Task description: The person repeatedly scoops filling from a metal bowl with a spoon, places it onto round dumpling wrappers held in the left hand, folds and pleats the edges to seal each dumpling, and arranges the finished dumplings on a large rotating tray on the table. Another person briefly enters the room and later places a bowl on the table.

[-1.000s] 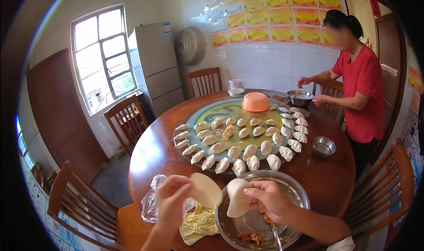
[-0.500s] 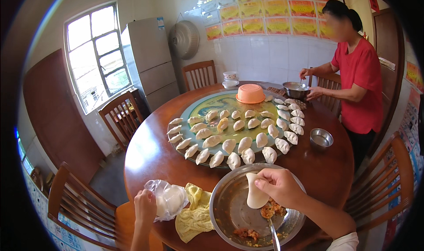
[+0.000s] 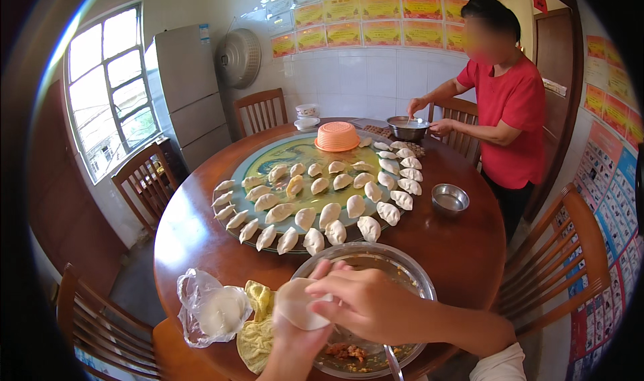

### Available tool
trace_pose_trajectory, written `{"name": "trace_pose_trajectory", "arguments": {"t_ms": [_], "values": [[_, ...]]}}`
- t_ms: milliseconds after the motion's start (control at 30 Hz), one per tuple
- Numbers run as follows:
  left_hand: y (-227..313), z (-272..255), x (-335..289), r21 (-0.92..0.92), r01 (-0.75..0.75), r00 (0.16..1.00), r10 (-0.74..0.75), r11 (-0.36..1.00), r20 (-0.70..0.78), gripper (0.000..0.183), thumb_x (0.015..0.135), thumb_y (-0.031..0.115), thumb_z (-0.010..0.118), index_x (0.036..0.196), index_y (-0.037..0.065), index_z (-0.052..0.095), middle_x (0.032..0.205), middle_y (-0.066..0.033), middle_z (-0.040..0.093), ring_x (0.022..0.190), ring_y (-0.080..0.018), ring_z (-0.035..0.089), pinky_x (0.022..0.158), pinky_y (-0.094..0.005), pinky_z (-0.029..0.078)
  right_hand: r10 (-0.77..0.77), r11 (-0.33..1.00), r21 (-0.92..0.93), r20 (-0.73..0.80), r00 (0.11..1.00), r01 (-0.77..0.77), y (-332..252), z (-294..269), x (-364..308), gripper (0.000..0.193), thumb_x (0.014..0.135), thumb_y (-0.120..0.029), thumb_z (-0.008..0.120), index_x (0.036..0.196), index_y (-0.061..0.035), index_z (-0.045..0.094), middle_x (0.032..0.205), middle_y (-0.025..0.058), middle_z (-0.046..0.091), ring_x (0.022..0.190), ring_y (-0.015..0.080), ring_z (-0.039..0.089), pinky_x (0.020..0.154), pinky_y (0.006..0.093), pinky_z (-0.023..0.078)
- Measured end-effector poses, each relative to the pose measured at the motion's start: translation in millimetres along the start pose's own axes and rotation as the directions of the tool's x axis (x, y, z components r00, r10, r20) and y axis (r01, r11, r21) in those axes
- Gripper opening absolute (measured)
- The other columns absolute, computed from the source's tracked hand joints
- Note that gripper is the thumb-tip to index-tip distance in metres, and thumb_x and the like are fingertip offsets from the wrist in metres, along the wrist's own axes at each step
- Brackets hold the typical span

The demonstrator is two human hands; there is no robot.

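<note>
A round white dumpling wrapper (image 3: 295, 306) lies across the palm of my left hand (image 3: 292, 351), which cups it from below. My right hand (image 3: 379, 300) reaches over from the right, its thumb and fingers at the wrapper's edge. Both hands are above the near left side of a wide metal bowl (image 3: 424, 282). Reddish filling (image 3: 347, 351) sits low in that bowl, and a metal spoon (image 3: 393, 363) leans there with its handle toward me. More wrappers (image 3: 223, 312) are in a clear plastic bag (image 3: 194, 307) to the left, beside a yellow cloth (image 3: 255, 344).
Many shaped dumplings (image 3: 280, 212) ring the glass turntable (image 3: 258, 156), with an orange basket (image 3: 337, 137) at its far edge. A small metal bowl (image 3: 450, 198) stands at right. Across the table, a person in red (image 3: 513, 106) stirs a metal bowl (image 3: 406, 130). Wooden chairs (image 3: 560, 260) surround the table.
My right hand has brought the wrapper leftward from over the bowl onto my left hand. My left hand has moved right, away from the plastic bag. The view has shifted right.
</note>
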State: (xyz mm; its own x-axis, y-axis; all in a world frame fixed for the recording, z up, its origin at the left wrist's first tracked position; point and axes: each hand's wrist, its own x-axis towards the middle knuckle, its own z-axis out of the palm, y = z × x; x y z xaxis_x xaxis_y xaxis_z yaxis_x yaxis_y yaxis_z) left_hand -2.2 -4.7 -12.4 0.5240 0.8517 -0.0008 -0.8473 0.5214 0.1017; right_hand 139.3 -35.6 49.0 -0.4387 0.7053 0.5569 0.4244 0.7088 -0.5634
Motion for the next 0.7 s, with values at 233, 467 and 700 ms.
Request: {"name": "trace_pose_trajectory", "arguments": {"t_ms": [233,467,700], "values": [[72,-3,4,0.039,-0.275,0.927,0.276,0.961,-0.256,0.05,0.093,0.023,0.028,0.133,-0.008,0.023,0.139,-0.0238,0.025,0.13,-0.0372,0.024,0.105,-0.0454,0.024,-0.043,0.999,0.004,0.317,0.948,0.044,-10,-54,-73,0.02,0.076,-0.006,0.062,0.095,-0.0029,0.061,0.078,0.007,0.058,0.071,0.0187,0.056,0.063,0.0304,0.047],[88,-25,13,-0.023,-0.294,0.927,0.28,0.956,-0.248,0.05,0.093,0.021,0.028,0.134,-0.007,0.02,0.14,-0.0232,0.025,0.13,-0.0378,0.024,0.103,-0.0454,0.027,-0.043,0.988,-0.129,0.268,0.962,0.08,-9,-20,-101,0.023,0.07,-0.019,0.069,0.091,-0.0116,0.065,0.085,0.008,0.049,0.081,0.0263,0.049,0.074,0.0362,0.04],[95,-43,9,-0.018,-0.291,0.917,0.274,0.957,-0.289,0.05,0.093,0.024,0.03,0.133,-0.005,0.022,0.139,-0.0208,0.026,0.128,-0.0352,0.028,0.103,-0.0431,0.027,-0.179,0.952,-0.194,0.272,0.946,0.236,-10,1,-99,0.023,0.071,-0.018,0.066,0.091,-0.0085,0.063,0.079,0.0059,0.05,0.073,0.0229,0.051,0.065,0.0339,0.041]]}}
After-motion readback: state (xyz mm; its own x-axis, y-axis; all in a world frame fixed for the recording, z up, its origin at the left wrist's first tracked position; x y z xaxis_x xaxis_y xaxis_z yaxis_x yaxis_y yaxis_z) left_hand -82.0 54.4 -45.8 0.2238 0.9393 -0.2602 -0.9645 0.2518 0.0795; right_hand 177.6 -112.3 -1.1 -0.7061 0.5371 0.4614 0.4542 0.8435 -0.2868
